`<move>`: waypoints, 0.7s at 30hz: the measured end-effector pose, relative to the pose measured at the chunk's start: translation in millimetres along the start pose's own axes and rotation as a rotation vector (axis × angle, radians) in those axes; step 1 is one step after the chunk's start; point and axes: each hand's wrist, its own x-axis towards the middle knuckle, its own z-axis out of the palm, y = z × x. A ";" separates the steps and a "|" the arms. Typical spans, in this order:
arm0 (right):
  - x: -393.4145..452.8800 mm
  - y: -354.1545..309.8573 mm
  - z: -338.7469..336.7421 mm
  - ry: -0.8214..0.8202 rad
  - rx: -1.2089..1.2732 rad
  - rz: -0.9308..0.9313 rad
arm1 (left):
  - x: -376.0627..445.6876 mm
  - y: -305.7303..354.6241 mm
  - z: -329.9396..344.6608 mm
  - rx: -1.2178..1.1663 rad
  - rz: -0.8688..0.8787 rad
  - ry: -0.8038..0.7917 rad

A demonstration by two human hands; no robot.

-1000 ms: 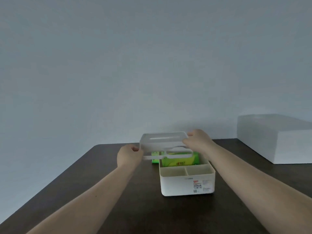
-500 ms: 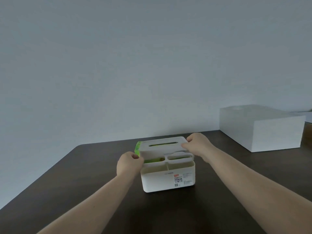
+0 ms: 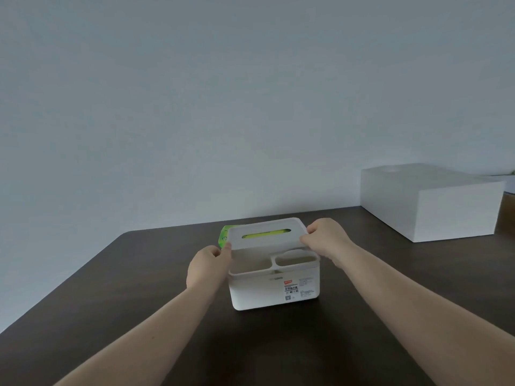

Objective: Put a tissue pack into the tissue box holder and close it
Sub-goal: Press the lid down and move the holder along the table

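Note:
A white tissue box holder (image 3: 262, 293) stands in the middle of the dark table. Its white lid (image 3: 267, 234), with a long slot, lies on top of it. My left hand (image 3: 207, 267) grips the lid's left edge and my right hand (image 3: 326, 239) grips its right edge. A green tissue pack (image 3: 264, 234) shows through the slot. A second green tissue pack (image 3: 223, 237) pokes out behind the holder's left rear corner. Two open front compartments of the holder face me.
A large white box (image 3: 429, 201) sits at the back right of the dark table (image 3: 111, 316). A plain pale wall rises behind the table's far edge.
The lid, held tilted up above the holder one second ago, has come down flat onto it. Both hands have stayed on its edges. The view has shifted so the holder sits more central.

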 end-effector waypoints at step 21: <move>34.1 -1.0 24.5 -0.067 0.003 -0.117 | 46.3 15.5 23.8 -0.441 0.033 -0.354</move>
